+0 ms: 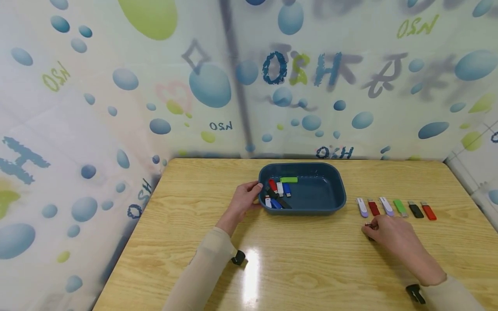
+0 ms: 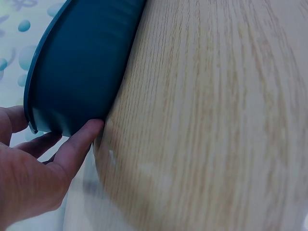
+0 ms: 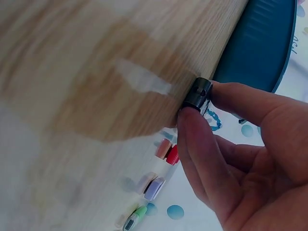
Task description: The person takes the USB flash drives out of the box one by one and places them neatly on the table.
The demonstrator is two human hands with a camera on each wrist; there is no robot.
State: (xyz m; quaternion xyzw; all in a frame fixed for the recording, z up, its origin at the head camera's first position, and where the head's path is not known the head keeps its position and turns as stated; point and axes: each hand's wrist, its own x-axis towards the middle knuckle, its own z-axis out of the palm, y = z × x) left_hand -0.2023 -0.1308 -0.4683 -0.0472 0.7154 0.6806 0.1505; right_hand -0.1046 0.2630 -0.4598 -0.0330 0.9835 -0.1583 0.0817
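A dark blue tray (image 1: 334, 190) sits at the middle of the wooden table (image 1: 311, 268) with several USB sticks in it, among them a green one (image 1: 288, 179) and a red one (image 1: 273, 185). My left hand (image 1: 254, 194) grips the tray's left rim, and its thumb (image 2: 82, 139) lies against the tray wall (image 2: 77, 62). To the tray's right, my right hand (image 1: 368, 229) pinches a small black USB stick (image 3: 197, 94) between thumb and forefinger, low over the table. Just beyond it lies a row of sticks: lilac-white (image 1: 362, 207), dark red (image 1: 374, 207), lilac-white (image 1: 387, 206), green (image 1: 400, 207), black (image 1: 416, 210), orange-red (image 1: 429, 211).
A bubble-patterned plastic curtain (image 1: 218, 86) closes off the back and left of the table. The table's right edge (image 1: 472, 203) runs close past the row of sticks. Bare wood lies in front of the tray between my arms.
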